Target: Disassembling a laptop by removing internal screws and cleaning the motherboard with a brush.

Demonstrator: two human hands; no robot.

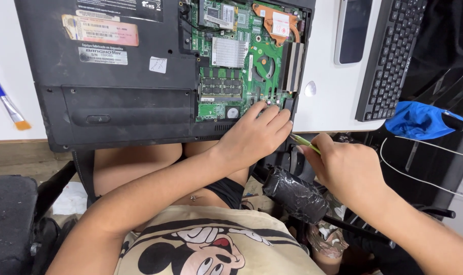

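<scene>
The left hand [254, 135] lies flat and unclenched on the near right corner of the laptop [114, 76], fingertips [272, 109] touching the lower edge of the bare green circuit board [244, 56]; it grips nothing. The right hand [343, 165] hangs just off the counter's [323, 109] front edge, closed around a thin green tool [305, 143] whose tip points toward the left hand's knuckles; it may be a small screwdriver, though only a short piece shows.

The laptop rests upside down on the white counter, its front edge hanging over the person's lap, with the bottom cover off on the right side. A phone [352, 30] and a dark keyboard [389, 56] lie to its right, well apart from the hands. A blue-handled brush [7, 102] lies at the far left. Beyond the keyboard, a blue cloth [420, 121] sits on a dark surface.
</scene>
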